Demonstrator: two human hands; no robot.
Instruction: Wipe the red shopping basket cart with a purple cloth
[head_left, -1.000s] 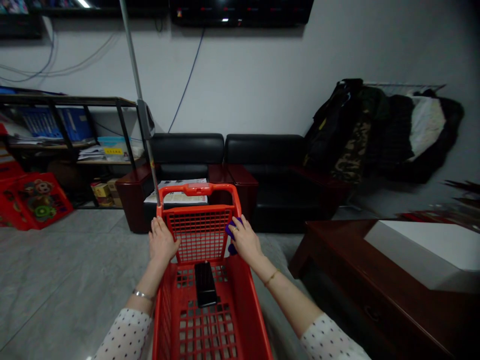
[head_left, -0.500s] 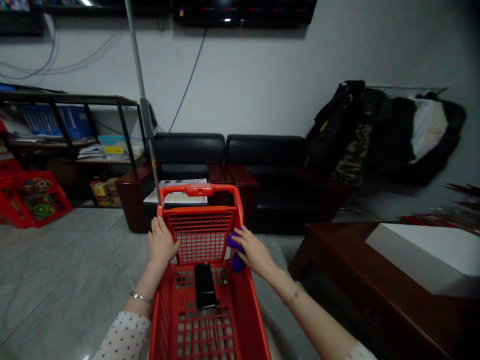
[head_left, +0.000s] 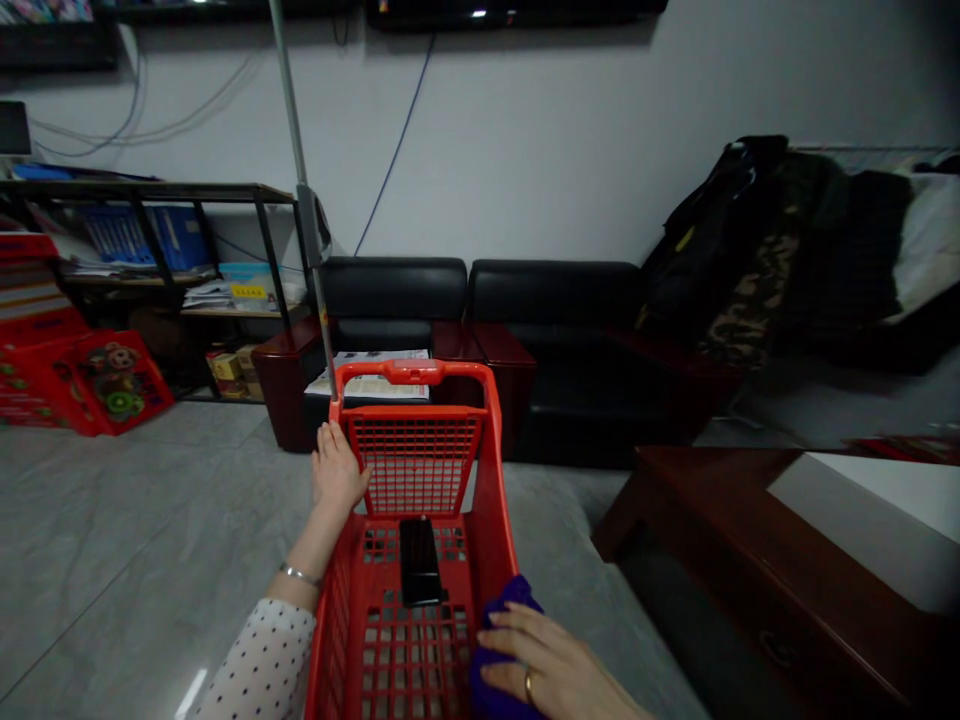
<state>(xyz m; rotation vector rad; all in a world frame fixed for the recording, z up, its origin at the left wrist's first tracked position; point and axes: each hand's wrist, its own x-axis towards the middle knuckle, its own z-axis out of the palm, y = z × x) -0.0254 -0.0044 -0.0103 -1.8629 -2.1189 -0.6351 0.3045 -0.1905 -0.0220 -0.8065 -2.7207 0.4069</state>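
A red plastic shopping cart (head_left: 486, 470) stands in front of me on the grey tiled floor. My left hand (head_left: 337, 478) grips the cart's left rim near the upright mesh panel. Low at the near right rim, my right hand (head_left: 551, 668) presses a purple cloth (head_left: 501, 640) against the cart with fingers laid flat over it. A black flat object (head_left: 419, 562) lies on the cart's mesh bottom.
A black sofa (head_left: 525, 330) with papers on its seat stands against the wall ahead. A metal shelf (head_left: 142, 260) with folders is at left, red boxes (head_left: 90, 385) beside it. A dark wooden table (head_left: 757, 560) is at right, coats (head_left: 787, 260) hang behind. A metal pole (head_left: 304, 200) rises by the cart.
My right hand has slid with the purple cloth from the far right corner of the cart back along the right rim toward me. My left hand stays on the left rim.
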